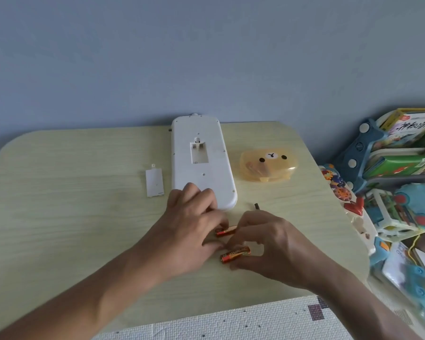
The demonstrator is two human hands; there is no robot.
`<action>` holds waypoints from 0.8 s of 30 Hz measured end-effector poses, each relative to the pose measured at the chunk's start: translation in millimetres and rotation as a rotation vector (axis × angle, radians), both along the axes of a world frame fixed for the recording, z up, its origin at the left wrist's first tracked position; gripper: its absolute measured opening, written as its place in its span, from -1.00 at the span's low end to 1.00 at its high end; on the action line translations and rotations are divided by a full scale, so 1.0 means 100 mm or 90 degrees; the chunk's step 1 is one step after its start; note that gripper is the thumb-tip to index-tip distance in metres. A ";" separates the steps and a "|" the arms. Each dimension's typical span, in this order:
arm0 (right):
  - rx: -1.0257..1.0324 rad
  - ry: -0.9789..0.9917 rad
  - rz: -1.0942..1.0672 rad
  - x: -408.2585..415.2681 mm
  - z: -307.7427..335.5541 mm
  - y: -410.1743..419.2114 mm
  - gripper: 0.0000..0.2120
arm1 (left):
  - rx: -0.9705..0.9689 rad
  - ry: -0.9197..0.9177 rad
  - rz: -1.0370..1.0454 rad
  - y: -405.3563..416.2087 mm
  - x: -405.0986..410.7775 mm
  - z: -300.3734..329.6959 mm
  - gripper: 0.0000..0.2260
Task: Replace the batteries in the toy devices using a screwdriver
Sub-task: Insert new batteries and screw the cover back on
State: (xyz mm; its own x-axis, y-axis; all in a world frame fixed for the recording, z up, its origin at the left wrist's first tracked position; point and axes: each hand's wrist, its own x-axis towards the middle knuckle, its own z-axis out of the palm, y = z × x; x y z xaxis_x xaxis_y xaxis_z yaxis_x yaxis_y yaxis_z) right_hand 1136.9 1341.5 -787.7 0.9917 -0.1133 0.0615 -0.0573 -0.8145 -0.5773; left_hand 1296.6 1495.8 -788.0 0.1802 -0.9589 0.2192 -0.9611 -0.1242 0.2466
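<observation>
A white toy device (201, 163) lies face down on the pale wooden table (71, 217), its battery compartment (199, 153) open and empty. The loose white battery cover (154, 183) rests to its left. Two orange-red batteries are near the front: one (226, 231) between my hands, held by the fingers of my left hand (192, 227); the other (235, 254) pinched between thumb and fingers of my right hand (268, 249). A small dark tip of a tool (256, 206) shows just beyond my right hand; the rest is hidden.
A translucent orange box with a bear face (269, 168) sits right of the device. Beyond the table's right edge stand a blue rack of books (400, 153) and a pile of colourful toys (402, 224). A white foam mat (231, 322) lies below the front edge.
</observation>
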 end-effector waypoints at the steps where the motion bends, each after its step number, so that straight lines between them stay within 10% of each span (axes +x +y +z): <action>1: -0.002 -0.006 -0.004 0.00 0.00 0.00 -0.77 | -0.006 -0.006 0.009 -0.01 -0.01 0.00 -0.76; 8: 0.047 -0.024 -0.032 -0.02 0.14 -0.07 -0.87 | -0.057 0.082 0.045 -0.01 0.01 -0.02 -0.85; 16: 0.257 -0.155 -0.215 0.37 0.44 -0.23 -0.89 | -0.133 0.580 0.194 -0.10 0.43 0.34 -0.92; 24: 0.260 -0.201 -0.274 1.16 0.33 -0.40 -0.81 | -0.200 0.494 0.354 -0.52 1.00 0.32 -0.88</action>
State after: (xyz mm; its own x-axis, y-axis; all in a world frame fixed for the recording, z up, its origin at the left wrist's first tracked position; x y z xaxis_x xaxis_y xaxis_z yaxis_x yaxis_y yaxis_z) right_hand 1252.9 1301.9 -754.4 0.7946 -0.5701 0.2087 -0.1062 -0.4690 -0.8768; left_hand 1396.7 1444.2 -756.1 0.7855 -0.6136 0.0804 -0.3461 -0.3279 0.8790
